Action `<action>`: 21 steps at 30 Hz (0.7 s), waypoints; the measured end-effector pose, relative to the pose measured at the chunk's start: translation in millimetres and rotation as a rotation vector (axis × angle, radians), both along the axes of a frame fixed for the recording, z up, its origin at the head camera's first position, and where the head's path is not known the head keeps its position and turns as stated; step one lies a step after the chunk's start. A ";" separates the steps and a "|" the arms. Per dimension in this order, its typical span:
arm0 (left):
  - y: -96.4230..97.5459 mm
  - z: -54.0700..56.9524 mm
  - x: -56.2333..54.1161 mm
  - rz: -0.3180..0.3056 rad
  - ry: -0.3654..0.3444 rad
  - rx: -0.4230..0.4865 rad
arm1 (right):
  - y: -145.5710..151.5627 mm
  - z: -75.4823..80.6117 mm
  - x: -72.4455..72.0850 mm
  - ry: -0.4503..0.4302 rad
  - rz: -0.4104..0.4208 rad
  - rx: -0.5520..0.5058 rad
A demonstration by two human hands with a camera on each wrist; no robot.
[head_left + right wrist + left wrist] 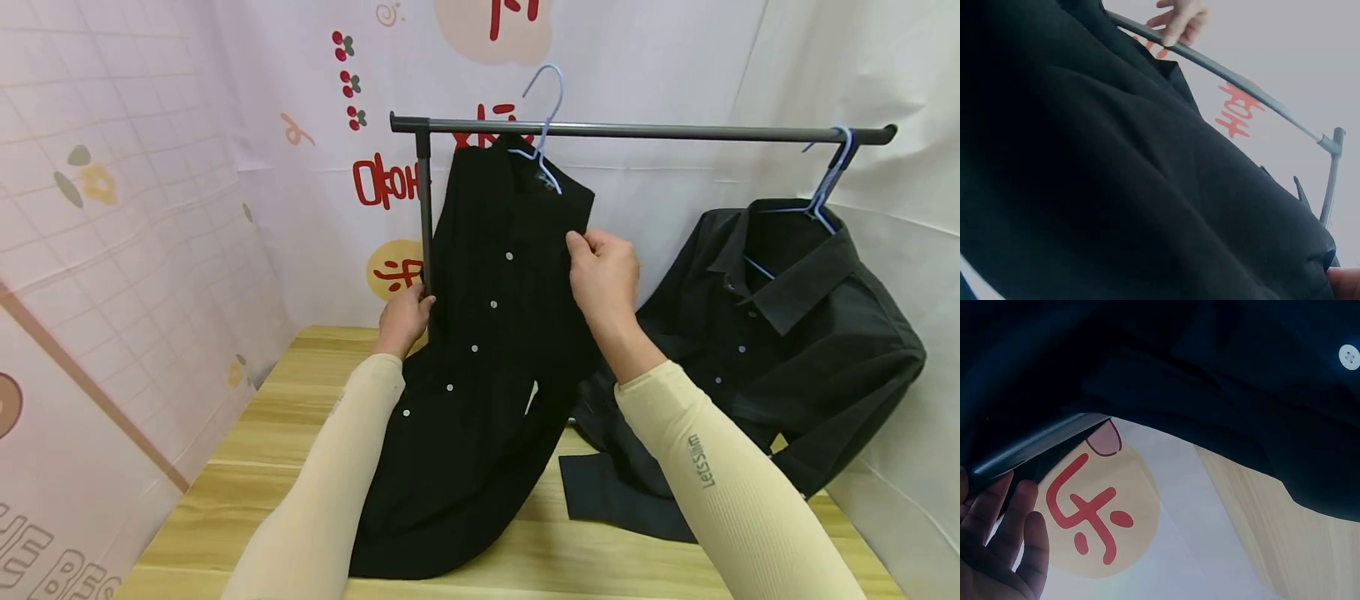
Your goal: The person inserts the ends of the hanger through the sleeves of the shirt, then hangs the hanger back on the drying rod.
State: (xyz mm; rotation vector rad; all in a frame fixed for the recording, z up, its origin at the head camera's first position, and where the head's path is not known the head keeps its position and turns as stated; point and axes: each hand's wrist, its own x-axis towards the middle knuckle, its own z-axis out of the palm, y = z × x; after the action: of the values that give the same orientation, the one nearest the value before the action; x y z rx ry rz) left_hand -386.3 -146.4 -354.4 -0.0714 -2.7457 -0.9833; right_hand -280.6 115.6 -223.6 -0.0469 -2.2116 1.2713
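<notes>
A black shirt (487,333) with several white buttons fills the middle of the head view, its hem down at the wooden table. At its collar is a light-blue hanger (556,100), whose hook rises above the rail and whose stem crosses in front of it. My right hand (606,275) pinches the shirt's right edge below the shoulder. On the other side, my left hand (402,321) holds the rack's dark upright post (425,208) beside the shirt. Seen from the right wrist, its thumb lies across the post (1222,70). Black cloth covers much of both wrist views.
The metal rail (675,132) runs across the back. A second dark shirt (787,333) hangs at its right end on another blue hanger (828,179), a sleeve lying on the wooden table (247,467). A printed white curtain (300,233) stands behind the rack.
</notes>
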 end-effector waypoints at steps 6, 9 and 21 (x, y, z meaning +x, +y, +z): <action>0.6 1.0 -0.8 0.003 -0.005 -0.013 | -31.3 20.6 -13.7 -0.055 0.031 0.053; 1.8 0.7 -1.0 0.000 -0.010 -0.010 | -43.9 20.5 -19.6 -0.095 0.063 0.095; 1.6 -1.7 -1.8 0.009 0.038 -0.064 | -44.5 5.7 -23.4 -0.256 0.303 0.221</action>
State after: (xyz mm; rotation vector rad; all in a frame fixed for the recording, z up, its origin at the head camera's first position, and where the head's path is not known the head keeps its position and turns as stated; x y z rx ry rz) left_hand -388.1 -144.8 -356.1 -0.0870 -2.7397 -0.8826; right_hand -304.0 71.1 -217.9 0.2315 -2.6468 1.2205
